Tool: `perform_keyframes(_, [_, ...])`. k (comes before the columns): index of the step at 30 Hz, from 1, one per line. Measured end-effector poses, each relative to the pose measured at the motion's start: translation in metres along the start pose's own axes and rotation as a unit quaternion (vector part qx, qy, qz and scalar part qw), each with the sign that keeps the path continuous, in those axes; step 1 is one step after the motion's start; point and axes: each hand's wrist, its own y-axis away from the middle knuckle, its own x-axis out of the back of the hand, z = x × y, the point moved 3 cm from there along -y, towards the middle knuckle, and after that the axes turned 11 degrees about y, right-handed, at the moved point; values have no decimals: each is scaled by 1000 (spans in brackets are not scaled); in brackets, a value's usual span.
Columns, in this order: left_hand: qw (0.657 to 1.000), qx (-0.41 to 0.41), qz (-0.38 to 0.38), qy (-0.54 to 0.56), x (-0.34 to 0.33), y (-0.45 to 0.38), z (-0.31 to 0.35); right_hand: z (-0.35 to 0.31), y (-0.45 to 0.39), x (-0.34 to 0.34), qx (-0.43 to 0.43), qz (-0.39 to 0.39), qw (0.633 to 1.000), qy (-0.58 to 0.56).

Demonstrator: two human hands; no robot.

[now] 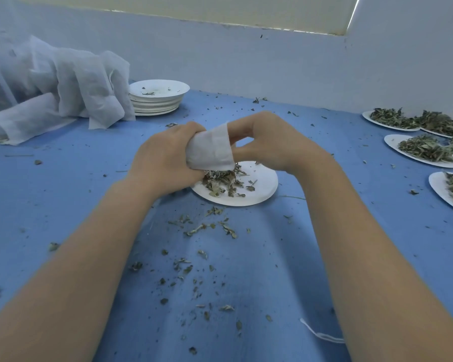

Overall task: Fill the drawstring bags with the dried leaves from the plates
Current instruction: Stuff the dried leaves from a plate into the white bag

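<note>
A small white drawstring bag (pixel 211 150) hangs mouth-down over a white paper plate (pixel 262 188) in the middle of the blue table. My left hand (pixel 165 158) grips the bag's left side. My right hand (pixel 270 142) pinches its right edge with thumb and fingers. Dried leaves (pixel 221 182) lie in a small heap on the plate, right under the bag's mouth and touching it. What is inside the bag is hidden.
A stack of used plates (pixel 158 97) stands at the back left beside a heap of white fabric bags (pixel 60 87). Several plates of dried leaves (pixel 424 150) line the right edge. Leaf crumbs (pixel 207 228) litter the blue cloth; a white string (pixel 322 335) lies near my right forearm.
</note>
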Motion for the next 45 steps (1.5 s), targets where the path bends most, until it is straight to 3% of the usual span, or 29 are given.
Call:
perform_keyframes(4, [999, 37, 32, -9, 7, 0, -12, 17, -3, 4, -64, 140, 988, -25])
perform_keyframes(6, [997, 54, 45, -4, 8, 1, -18, 27, -6, -6, -107, 110, 986, 62])
perform_keyframes(9, [996, 65, 56, 4, 8, 0, -22, 36, -9, -33, -118, -49, 979, 159])
perform_keyframes(11, [996, 68, 62, 4, 8, 0, -24, 37, -9, -42, -99, -103, 972, 185])
perform_keyframes(18, [996, 67, 58, 6, 5, 1, -23, 42, -6, -23, -120, -61, 977, 163])
perform_keyframes(22, [997, 65, 51, 0, 3, 1, -22, 44, -11, -29, -130, -53, 961, 237])
perform_keyframes(28, [997, 53, 40, -48, 3, 0, -24, 39, -10, -26, -122, 9, 976, 179])
perform_keyframes(33, [993, 19, 25, -110, 3, 0, -23, 21, -7, 1, -85, 112, 980, 138])
perform_keyframes(40, [999, 10, 28, -42, -3, 1, -10, -4, -14, -7, -19, 105, 972, 207])
perform_keyframes(42, [1000, 13, 25, -13, -6, 0, -6, -5, -14, -12, -21, 153, 977, 149])
perform_keyframes(45, [999, 26, 32, 30, -7, 0, -5, -5, -11, -13, -25, 187, 981, -48])
